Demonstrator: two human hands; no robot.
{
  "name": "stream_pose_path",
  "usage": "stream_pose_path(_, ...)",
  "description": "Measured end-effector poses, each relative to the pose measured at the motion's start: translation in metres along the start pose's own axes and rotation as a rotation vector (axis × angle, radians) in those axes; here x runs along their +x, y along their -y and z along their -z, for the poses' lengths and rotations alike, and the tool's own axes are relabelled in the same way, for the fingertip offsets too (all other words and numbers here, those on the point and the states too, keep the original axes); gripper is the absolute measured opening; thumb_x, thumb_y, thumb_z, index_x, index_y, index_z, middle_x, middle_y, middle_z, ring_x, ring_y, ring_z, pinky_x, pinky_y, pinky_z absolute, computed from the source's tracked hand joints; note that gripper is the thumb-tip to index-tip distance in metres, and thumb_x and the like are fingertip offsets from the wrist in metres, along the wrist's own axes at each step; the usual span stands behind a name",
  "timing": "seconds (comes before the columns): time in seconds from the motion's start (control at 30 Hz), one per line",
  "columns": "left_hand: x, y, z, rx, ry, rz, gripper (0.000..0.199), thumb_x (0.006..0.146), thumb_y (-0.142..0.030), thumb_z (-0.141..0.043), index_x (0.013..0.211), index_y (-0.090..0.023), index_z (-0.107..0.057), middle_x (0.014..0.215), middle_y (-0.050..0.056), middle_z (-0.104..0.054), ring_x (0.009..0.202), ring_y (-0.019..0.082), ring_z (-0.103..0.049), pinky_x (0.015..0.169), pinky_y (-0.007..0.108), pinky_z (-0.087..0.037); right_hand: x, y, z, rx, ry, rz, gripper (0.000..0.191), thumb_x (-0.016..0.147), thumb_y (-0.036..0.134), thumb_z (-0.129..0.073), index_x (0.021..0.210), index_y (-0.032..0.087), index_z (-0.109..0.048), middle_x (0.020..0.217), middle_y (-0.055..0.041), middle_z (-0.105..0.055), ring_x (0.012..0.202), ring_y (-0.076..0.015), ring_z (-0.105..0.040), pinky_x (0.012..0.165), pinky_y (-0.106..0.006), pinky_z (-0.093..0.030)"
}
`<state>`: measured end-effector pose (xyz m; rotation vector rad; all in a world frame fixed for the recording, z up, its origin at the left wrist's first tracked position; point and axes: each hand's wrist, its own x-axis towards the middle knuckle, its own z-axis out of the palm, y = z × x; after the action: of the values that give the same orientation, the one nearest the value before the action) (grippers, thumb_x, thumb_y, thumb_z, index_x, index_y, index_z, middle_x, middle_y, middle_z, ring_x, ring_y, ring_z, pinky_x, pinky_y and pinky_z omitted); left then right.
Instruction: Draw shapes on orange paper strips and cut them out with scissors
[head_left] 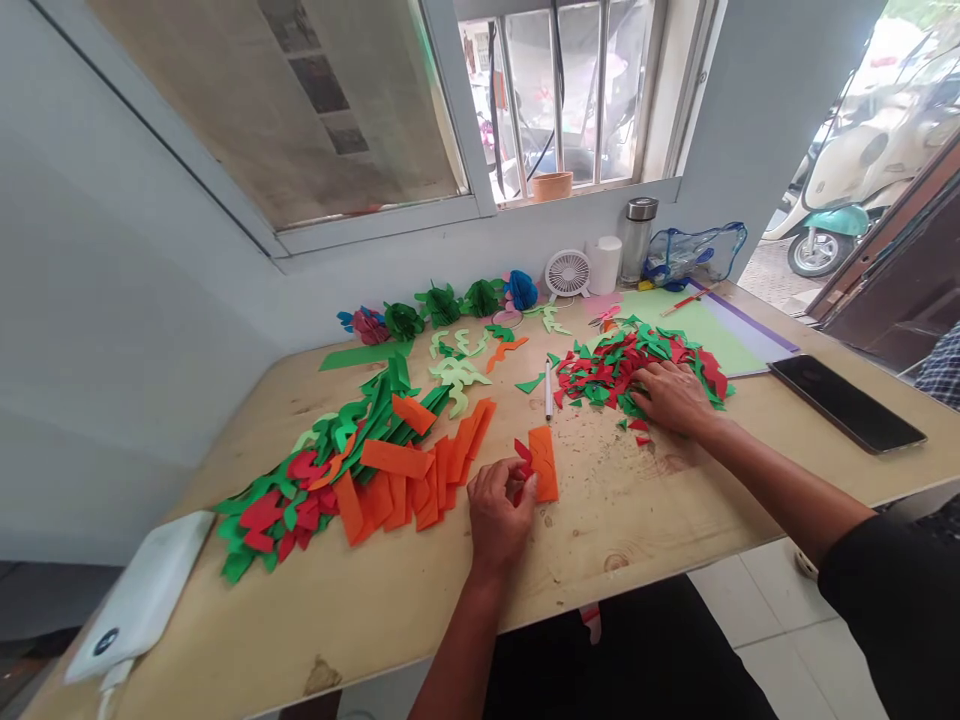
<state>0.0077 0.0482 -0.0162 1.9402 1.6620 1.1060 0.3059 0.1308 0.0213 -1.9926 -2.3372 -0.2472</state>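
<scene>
Red paper piece (523, 452) pinched in the left hand (501, 505), against an orange strip (546, 470) marked with curved lines, flat on the tabletop (585, 540). Reaches with the right hand (673, 397) into a heap of red and green scraps (615, 360); cannot tell whether gripping any. Seems to steady the piece while feeling through scraps. Behind, a clear blue-edged pouch (694, 255), contents too unclear to name, beside a lidded bottle (637, 240).

L hand (501, 505): fingers curled, thumb nr fingertips
R hand (670, 397): palm dn, fingers sl. bent
L forearm (463, 630): angled fwd
R forearm (787, 483): extended fwd & L
</scene>
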Motion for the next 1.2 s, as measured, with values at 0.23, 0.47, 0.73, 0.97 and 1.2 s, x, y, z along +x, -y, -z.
stream_pose_path(0.23,0.0,-0.003,0.003,-0.001,-0.01,-0.004,0.01,0.081,-0.026,-0.059,0.088,-0.024,-0.065,0.082,0.002,-0.069,0.082,0.022,-0.061,0.084,0.039,-0.044,0.005,-0.017,0.011,0.036,-0.027,-0.053,0.03,0.092,0.032,-0.048,0.11,0.021,-0.069,0.106,-0.011,-0.071,0.099,-0.0281,-0.06,0.08,-0.037,-0.038)
stream_pose_path(0.47,0.001,-0.002,0.002,0.003,-0.007,-0.012,0.007,0.081,-0.026,-0.058,0.083,-0.023,-0.064,0.078,0.002,-0.068,0.079,0.022,-0.061,0.082,0.038,-0.044,0.015,0.006,0.007,0.011,0.035,0.143,0.03,0.095,0.024,-0.043,0.112,0.02,-0.069,0.113,-0.01,-0.069,0.1,-0.024,-0.057,0.081,-0.033,-0.036)
stream_pose_path(0.73,0.001,-0.002,0.002,-0.01,0.02,0.011,0.011,0.082,-0.027,-0.057,0.086,-0.022,-0.066,0.084,0.004,-0.07,0.083,0.022,-0.062,0.081,0.038,-0.045,0.053,0.016,0.001,-0.068,0.053,0.221,0.021,0.085,0.013,-0.052,0.095,0.016,-0.07,0.098,-0.0147,-0.07,0.098,-0.0278,-0.053,0.078,-0.036,-0.031)
stream_pose_path(0.97,0.002,-0.002,0.002,-0.025,0.005,0.01,0.01,0.081,-0.026,-0.057,0.084,-0.023,-0.066,0.081,0.003,-0.07,0.081,0.022,-0.062,0.081,0.038,-0.046,0.058,0.012,0.008,-0.133,0.034,0.272,0.021,0.086,0.012,-0.051,0.091,0.016,-0.071,0.09,-0.0141,-0.07,0.093,-0.0271,-0.053,0.081,-0.038,-0.028)
stream_pose_path(1.2,0.003,-0.004,0.003,-0.021,0.004,0.006,0.009,0.08,-0.025,-0.058,0.082,-0.023,-0.065,0.079,0.003,-0.07,0.08,0.022,-0.062,0.079,0.037,-0.046,0.055,0.016,0.005,-0.168,0.026,0.282,0.023,0.089,0.015,-0.048,0.091,0.016,-0.071,0.087,-0.0131,-0.071,0.09,-0.0266,-0.054,0.08,-0.038,-0.027)
